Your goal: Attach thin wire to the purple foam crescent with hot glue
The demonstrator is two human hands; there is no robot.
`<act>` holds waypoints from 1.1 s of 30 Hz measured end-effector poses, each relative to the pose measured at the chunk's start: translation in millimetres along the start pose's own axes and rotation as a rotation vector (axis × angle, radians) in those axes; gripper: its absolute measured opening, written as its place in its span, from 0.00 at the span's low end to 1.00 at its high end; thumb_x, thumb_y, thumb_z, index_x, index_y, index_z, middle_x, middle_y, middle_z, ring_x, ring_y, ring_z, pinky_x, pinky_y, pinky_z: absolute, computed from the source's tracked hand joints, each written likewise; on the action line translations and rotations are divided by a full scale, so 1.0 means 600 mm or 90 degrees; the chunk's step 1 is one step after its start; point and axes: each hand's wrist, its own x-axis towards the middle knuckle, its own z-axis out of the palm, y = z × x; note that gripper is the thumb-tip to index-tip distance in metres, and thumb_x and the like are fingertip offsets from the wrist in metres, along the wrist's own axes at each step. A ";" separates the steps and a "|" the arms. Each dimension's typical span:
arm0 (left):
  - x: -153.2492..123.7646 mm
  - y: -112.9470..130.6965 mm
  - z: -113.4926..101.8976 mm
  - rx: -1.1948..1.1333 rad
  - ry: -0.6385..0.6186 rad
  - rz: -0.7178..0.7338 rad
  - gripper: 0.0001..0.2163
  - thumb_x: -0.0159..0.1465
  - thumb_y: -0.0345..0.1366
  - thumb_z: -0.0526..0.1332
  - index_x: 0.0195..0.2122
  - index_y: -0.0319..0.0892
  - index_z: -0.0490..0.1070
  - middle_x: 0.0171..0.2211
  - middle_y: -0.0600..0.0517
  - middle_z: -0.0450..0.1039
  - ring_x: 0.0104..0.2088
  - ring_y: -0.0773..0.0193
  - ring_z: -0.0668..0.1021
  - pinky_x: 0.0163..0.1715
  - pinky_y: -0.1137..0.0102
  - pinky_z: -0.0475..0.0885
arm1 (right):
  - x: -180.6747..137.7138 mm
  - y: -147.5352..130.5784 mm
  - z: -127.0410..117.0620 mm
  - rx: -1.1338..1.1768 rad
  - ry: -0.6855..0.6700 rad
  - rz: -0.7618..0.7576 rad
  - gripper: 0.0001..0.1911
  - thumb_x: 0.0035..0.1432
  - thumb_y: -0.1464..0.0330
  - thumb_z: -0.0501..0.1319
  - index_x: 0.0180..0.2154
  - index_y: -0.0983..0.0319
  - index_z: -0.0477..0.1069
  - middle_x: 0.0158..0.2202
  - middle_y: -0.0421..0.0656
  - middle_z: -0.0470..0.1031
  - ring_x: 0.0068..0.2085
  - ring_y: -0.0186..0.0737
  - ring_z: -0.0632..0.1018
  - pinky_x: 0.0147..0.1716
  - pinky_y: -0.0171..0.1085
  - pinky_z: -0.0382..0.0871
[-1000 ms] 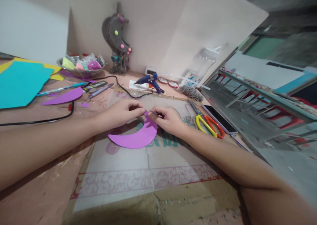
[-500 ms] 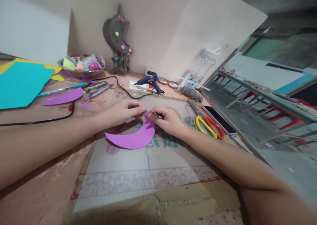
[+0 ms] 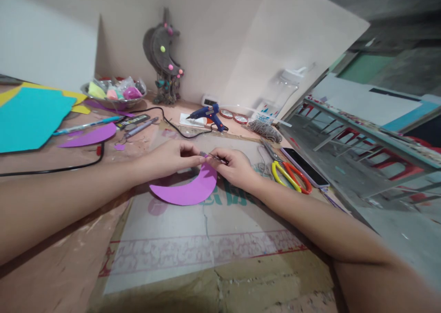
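A purple paper crescent [image 3: 193,191] hangs just over the covered work surface, its broad curve toward me. My right hand [image 3: 233,167] is closed on its upper tip, thumb against the paper. A thin dark item [image 3: 217,158] shows between that hand's fingers; its kind is unclear. My left hand [image 3: 174,158] pinches at the same tip, thumb and forefinger together. A small grey bit shows by the fingertips, too small to name. Right of my hands lie scissors [image 3: 291,175] with yellow and orange handles, beside a twist of grey yarn [image 3: 264,130].
Behind my hands a blue glue gun [image 3: 212,115] rests with its black cord [image 3: 165,120] trailing left. A bowl [image 3: 113,103] of bagged clay, turquoise sheets [image 3: 32,118] and purple scraps [image 3: 90,136] lie left. A phone [image 3: 305,166] and bottle [image 3: 280,92] stand right. A decorated grey moon [image 3: 160,51] leans behind.
The crescent's free left end has shifted slightly right and its lower edge has risen a little. My left fingertips have moved slightly right, closer to my right hand.
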 end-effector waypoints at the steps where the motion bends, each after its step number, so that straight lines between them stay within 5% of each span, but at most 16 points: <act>1: 0.000 0.000 0.000 0.001 -0.002 -0.006 0.15 0.60 0.48 0.58 0.30 0.40 0.70 0.21 0.55 0.66 0.20 0.71 0.66 0.17 0.76 0.57 | 0.000 0.000 -0.002 -0.005 0.003 -0.007 0.10 0.60 0.64 0.55 0.33 0.63 0.70 0.27 0.39 0.72 0.28 0.32 0.72 0.28 0.31 0.64; 7: -0.003 0.004 0.002 0.013 0.005 -0.004 0.13 0.60 0.46 0.58 0.27 0.40 0.67 0.20 0.56 0.65 0.19 0.71 0.66 0.17 0.76 0.57 | -0.001 0.012 -0.029 -0.183 0.093 -0.179 0.17 0.65 0.59 0.48 0.46 0.64 0.64 0.37 0.47 0.72 0.36 0.38 0.72 0.36 0.38 0.66; 13: -0.003 0.007 0.001 0.030 0.000 0.004 0.11 0.60 0.43 0.58 0.27 0.40 0.67 0.19 0.56 0.66 0.19 0.71 0.66 0.17 0.76 0.58 | 0.000 0.013 -0.036 -0.498 0.107 -0.355 0.15 0.66 0.64 0.48 0.42 0.65 0.70 0.31 0.46 0.72 0.32 0.40 0.69 0.32 0.38 0.60; 33: -0.004 0.006 0.003 0.014 -0.009 0.000 0.15 0.58 0.49 0.59 0.26 0.41 0.67 0.19 0.55 0.67 0.19 0.70 0.67 0.18 0.75 0.58 | 0.002 0.011 -0.032 -0.541 0.100 -0.302 0.17 0.66 0.64 0.47 0.40 0.65 0.72 0.30 0.46 0.72 0.32 0.39 0.68 0.33 0.37 0.58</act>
